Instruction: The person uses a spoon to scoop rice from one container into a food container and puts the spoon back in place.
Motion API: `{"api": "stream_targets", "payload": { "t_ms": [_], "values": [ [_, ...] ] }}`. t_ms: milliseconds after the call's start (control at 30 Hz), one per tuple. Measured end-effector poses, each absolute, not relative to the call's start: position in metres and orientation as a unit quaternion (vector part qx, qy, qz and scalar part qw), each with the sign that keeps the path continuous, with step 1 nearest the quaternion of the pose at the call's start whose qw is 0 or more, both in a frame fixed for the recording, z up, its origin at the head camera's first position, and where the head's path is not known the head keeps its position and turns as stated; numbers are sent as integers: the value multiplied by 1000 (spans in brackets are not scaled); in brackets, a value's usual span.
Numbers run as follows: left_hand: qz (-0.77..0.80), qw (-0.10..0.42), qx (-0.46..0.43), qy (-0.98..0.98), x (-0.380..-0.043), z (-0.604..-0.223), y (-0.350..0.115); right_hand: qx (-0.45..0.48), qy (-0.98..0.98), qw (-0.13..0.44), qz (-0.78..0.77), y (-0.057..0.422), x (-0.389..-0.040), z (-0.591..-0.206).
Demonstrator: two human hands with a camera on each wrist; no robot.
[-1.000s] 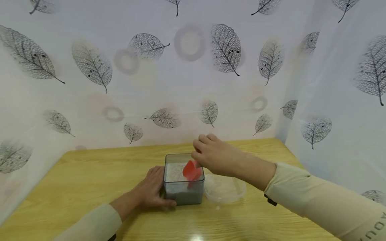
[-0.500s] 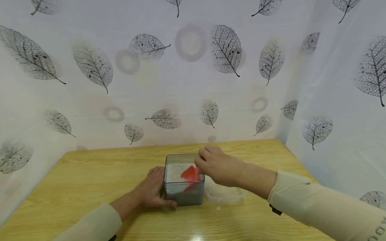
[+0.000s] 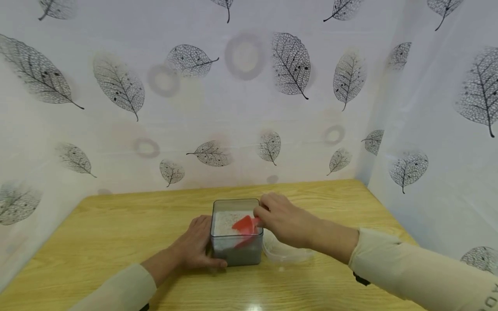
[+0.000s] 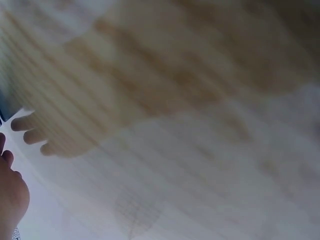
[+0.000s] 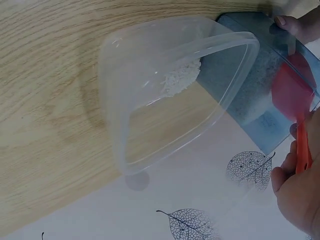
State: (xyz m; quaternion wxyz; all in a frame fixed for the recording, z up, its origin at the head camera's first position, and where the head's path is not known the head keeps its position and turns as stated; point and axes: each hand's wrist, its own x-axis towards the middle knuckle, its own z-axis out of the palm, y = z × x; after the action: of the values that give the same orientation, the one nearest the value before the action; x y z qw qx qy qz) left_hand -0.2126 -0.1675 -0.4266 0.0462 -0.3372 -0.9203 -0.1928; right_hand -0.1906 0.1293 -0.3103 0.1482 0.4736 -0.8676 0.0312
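A grey see-through square container [image 3: 238,250] stands on the table, with white rice [image 3: 223,222] inside. My left hand [image 3: 196,244] holds its left side, thumb along the lower front and fingers along the left wall. Above the rice, my right hand [image 3: 285,220] grips the handle of a red scoop [image 3: 243,225]. The scoop's bowl is inside the container, at the right, pointing left. Just right of it sits a clear plastic tub [image 5: 150,95], partly under my right hand. Some rice grains [image 5: 182,77] lie in the tub in the right wrist view.
The wooden table [image 3: 136,224] extends around both vessels. A pale curtain [image 3: 241,108] printed with leaves hangs behind the table and along its sides. A blurred view of table and curtain fills most of the left wrist view.
My right hand has come down and slightly right, lowering the scoop and tilting its bowl toward the left over the rice. My left hand and the container have not moved.
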Motion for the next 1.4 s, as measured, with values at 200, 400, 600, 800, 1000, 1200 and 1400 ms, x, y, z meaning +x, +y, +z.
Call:
{"api": "stream_targets", "payload": {
  "t_ms": [200, 400, 600, 800, 1000, 1200, 1400],
  "values": [
    [-191, 50, -340, -920, -213, -428, -166, 467, -866, 170, 52, 132, -189, -318],
    [-189, 47, -339, -920, -213, -430, -166, 463, -862, 188, 84, 135, -188, -326],
    [-188, 42, -337, -922, -212, -431, -165, 452, -864, 196, 103, 135, -187, -332],
    [-192, 38, -334, -922, -212, -431, -164, 446, -860, 216, 123, 136, -186, -338],
    [-188, 45, -334, -922, -212, -428, -165, 432, -863, 221, 139, 137, -187, -340],
    [-185, 52, -337, -922, -214, -428, -166, 420, -865, 228, 155, 141, -191, -339],
    [-183, 66, -342, -920, -213, -429, -168, 413, -864, 237, 163, 145, -195, -335]
  ]
}}
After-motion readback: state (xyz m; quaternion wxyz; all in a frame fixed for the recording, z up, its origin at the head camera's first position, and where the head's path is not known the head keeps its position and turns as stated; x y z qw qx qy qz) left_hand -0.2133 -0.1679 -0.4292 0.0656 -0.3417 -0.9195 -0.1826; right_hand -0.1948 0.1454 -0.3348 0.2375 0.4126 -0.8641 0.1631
